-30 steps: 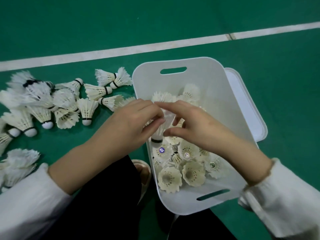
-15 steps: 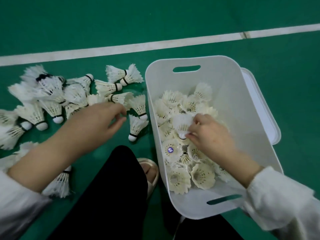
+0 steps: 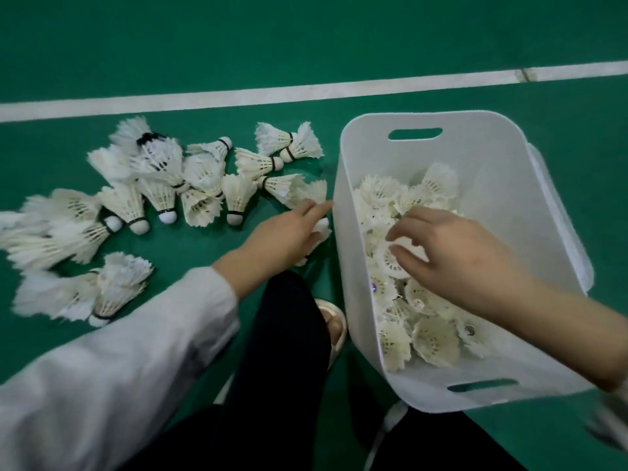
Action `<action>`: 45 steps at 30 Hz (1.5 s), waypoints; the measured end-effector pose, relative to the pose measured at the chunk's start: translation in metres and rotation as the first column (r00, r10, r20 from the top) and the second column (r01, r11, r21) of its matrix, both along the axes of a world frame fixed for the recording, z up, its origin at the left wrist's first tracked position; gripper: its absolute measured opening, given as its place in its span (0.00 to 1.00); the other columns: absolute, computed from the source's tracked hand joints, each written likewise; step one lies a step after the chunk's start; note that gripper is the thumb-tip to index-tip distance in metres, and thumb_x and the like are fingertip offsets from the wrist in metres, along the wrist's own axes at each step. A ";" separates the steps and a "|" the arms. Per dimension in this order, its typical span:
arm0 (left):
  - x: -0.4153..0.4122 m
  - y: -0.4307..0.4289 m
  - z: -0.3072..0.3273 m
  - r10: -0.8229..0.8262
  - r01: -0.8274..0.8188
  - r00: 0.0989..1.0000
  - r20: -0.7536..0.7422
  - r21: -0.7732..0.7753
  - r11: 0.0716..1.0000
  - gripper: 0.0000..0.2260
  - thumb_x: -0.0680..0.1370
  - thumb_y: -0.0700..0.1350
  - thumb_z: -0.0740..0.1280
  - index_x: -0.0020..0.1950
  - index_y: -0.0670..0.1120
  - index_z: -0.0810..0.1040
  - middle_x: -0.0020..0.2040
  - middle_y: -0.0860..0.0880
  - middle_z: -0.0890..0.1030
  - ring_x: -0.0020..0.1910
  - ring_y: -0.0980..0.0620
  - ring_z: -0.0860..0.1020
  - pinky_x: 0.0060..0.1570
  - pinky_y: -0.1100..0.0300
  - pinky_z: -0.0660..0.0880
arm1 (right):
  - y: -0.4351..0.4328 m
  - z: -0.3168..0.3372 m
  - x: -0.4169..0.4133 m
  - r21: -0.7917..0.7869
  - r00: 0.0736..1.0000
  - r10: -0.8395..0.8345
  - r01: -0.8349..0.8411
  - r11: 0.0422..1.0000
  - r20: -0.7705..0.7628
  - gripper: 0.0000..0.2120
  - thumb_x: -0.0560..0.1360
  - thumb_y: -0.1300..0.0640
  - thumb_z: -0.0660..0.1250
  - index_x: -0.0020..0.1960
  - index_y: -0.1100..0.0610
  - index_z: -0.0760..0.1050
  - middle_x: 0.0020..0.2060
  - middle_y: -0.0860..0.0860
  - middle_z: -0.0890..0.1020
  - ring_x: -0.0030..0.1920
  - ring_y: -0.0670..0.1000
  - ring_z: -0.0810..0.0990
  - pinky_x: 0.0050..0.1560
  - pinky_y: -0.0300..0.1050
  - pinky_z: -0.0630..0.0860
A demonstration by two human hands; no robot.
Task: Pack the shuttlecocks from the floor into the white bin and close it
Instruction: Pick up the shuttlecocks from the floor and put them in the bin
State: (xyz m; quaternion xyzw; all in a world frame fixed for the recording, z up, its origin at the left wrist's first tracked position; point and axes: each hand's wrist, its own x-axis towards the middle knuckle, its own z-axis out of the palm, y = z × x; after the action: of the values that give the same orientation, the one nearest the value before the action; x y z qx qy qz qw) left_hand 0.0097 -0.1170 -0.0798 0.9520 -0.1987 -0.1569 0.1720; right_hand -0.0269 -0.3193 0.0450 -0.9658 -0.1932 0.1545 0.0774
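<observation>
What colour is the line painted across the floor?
White, the line crosses a green floor; the head view shows it best.

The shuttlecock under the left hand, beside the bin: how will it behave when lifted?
The shuttlecock that the left hand grips is probably very light: thin feathers on a small cork. Its feathers likely crush if squeezed; several in the floor pile look ragged. On its side, the cone shape would probably roll in a curve.

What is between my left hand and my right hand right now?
A side wall of the white bin, in the head view: left hand outside it, right hand inside.
</observation>
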 end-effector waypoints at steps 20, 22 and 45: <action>-0.127 0.161 0.021 0.329 -0.323 0.943 -0.044 -0.346 0.881 0.04 0.71 0.37 0.68 0.45 0.42 0.80 0.44 0.47 0.79 0.41 0.57 0.74 0.43 0.67 0.71 | 0.212 -0.092 -0.051 0.357 0.875 0.092 0.096 0.929 -0.475 0.16 0.73 0.52 0.68 0.59 0.56 0.76 0.55 0.56 0.77 0.58 0.55 0.75 0.56 0.43 0.68; -0.129 0.168 0.027 0.447 -0.433 0.893 -0.053 -0.371 0.821 0.08 0.73 0.40 0.69 0.51 0.46 0.78 0.51 0.50 0.76 0.41 0.59 0.76 0.45 0.70 0.72 | 0.215 -0.101 -0.057 0.414 0.866 0.070 0.165 0.895 -0.495 0.15 0.72 0.56 0.69 0.58 0.60 0.76 0.54 0.56 0.77 0.56 0.54 0.75 0.52 0.38 0.65; -0.097 0.132 0.007 0.681 -0.706 0.707 -0.193 -0.127 0.697 0.09 0.77 0.46 0.62 0.47 0.42 0.78 0.39 0.45 0.80 0.36 0.48 0.76 0.34 0.59 0.68 | 0.179 -0.115 -0.040 0.431 0.915 -0.228 0.363 0.826 -0.334 0.25 0.74 0.38 0.58 0.41 0.60 0.77 0.43 0.53 0.73 0.48 0.53 0.72 0.49 0.45 0.67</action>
State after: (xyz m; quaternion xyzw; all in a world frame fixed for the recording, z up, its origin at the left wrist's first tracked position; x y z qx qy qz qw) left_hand -0.0869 0.0149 -0.0727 0.9229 0.1727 -0.1224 0.3216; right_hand -0.0668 -0.1407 -0.0701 -0.9034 -0.0600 0.2163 0.3654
